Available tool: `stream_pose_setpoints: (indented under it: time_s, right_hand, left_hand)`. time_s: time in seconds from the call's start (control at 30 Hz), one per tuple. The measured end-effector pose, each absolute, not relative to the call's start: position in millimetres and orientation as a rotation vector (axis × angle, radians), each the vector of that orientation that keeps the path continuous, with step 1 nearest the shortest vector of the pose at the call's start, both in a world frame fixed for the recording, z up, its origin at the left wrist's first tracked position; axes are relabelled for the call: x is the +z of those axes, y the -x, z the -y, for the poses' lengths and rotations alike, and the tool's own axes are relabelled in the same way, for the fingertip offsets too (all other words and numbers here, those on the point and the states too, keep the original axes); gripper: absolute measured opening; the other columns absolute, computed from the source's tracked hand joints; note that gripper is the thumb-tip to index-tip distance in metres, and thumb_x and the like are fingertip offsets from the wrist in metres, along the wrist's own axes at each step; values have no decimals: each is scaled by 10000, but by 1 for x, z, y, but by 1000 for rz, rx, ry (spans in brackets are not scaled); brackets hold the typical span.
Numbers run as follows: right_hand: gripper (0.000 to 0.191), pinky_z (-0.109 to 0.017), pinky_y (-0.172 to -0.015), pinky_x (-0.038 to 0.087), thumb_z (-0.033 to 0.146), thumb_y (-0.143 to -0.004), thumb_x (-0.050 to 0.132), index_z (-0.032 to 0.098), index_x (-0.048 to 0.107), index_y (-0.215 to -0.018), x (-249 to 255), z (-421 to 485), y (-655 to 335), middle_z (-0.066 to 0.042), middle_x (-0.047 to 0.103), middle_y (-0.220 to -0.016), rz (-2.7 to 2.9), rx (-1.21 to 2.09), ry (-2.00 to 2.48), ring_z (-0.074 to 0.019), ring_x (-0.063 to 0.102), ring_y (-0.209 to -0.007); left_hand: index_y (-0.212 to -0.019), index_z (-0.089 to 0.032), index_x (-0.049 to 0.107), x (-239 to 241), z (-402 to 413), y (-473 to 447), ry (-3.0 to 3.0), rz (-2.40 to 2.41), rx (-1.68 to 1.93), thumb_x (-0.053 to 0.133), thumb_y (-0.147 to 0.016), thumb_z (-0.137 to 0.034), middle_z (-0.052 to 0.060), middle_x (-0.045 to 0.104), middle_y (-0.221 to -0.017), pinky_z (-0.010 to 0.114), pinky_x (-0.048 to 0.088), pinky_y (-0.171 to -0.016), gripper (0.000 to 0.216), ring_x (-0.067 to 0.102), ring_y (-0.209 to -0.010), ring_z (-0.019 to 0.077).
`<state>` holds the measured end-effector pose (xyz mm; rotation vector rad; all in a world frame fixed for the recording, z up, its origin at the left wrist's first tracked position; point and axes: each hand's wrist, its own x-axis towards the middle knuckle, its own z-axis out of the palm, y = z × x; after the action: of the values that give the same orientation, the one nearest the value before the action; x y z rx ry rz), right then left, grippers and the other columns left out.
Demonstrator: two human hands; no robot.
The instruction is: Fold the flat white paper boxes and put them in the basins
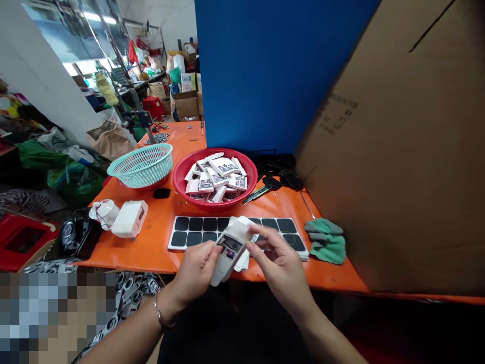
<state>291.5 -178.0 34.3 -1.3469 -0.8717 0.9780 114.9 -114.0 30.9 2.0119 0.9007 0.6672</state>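
White printed carton (229, 255) tilts in mid-view, at the near edge of the orange worktop (333, 280); clock directions run from it. That edge passes just beyond the wrists, with dark clothing below. Orange surface shows at nine o'clock, left of the sheet of black rounded squares (195, 237) lying behind the carton, and in a narrow strip at three o'clock, before the green and grey cloth (326, 240).

The left hand (195, 265), at nine o'clock, pinches the carton, thumb pressed on its printed face and fingers curled beneath; a bracelet (159, 311) circles that wrist. The right hand (282, 260), at three o'clock, is blurred, its fingers bent and its thumb at the carton's upper end; whether it grips there I cannot tell.

The carton is slim and glossy, with a dark picture and a small coloured patch; its far end blurs into white paper, perhaps a flap.

Farther off, a white boxy block (131, 219) sits at ten o'clock, a utility knife (258, 193) at one. At twelve, a red basin (215, 203) holds heaped similar cartons (220, 177). A turquoise basket (146, 169) stands between ten and eleven, a tall cardboard box (409, 151) at two, and a blue panel (265, 65) rises behind the basin.
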Motion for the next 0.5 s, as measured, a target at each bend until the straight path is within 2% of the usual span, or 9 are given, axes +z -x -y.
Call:
stream_pose_setpoints:
  time_s: [0.07,0.13,0.2,0.3,0.37,0.4,0.47,0.5]
  right_hand:
    - [649,-272,-686,532,412,-721,805,233,571,-1299,32,180,-286,-84,666,-1129,824,952,1325,-176,630,-851]
    - [548,-310,-749,544,415,-758,775,208,609,-1237,29,183,-282,-76,697,-1032,820,1197,1234,-205,645,-882]
    - [378,-323,-780,539,424,-792,742,182,675,-1075,27,186,-281,-68,716,-947,800,1356,1154,-221,655,-893]
    - [349,-318,-795,531,409,-755,781,165,690,-987,23,188,-284,-63,724,-922,781,1485,1097,-219,665,-890]
    - [479,-326,-787,535,386,-721,813,168,653,-1116,19,189,-287,-49,721,-881,761,1571,1081,-201,676,-833]
    - [603,-325,-765,539,371,-707,827,183,591,-1229,16,190,-289,-32,716,-850,741,1566,1094,-188,677,-789]
    - [839,-318,-740,540,344,-706,833,236,396,-1414,9,194,-289,-8,715,-849,718,1467,1143,-168,675,-749]
    - [871,-318,-753,539,340,-723,822,254,339,-1443,6,196,-289,-13,720,-886,732,1416,1161,-169,679,-774]
  left_hand:
    - [-662,-182,417,23,124,-119,-1566,-989,779,433,-971,-465,-34,449,-585,202,331,-482,419,410,-509,98]
    - [-695,-177,443,14,135,-122,-1272,-982,777,489,-935,-527,-35,467,-593,191,344,-471,427,418,-508,93]
    - [-709,-157,492,6,143,-122,-1142,-943,707,535,-907,-548,-24,495,-596,188,353,-472,441,437,-510,91]
    - [-775,-120,598,4,146,-115,-1077,-872,652,591,-891,-513,0,548,-620,194,407,-512,410,493,-537,100]
    - [-991,-114,652,7,146,-111,-1062,-822,689,632,-882,-456,35,625,-722,220,479,-598,359,575,-627,131]
    - [-1145,-128,623,8,146,-110,-1053,-811,716,654,-874,-430,53,656,-793,236,505,-643,407,611,-685,150]
    - [-1372,-170,479,9,150,-108,-1038,-821,754,700,-847,-389,77,683,-914,252,531,-702,611,649,-780,173]
    - [-1422,-186,421,8,153,-107,-1036,-835,766,719,-833,-377,84,686,-955,253,535,-723,688,658,-814,177]
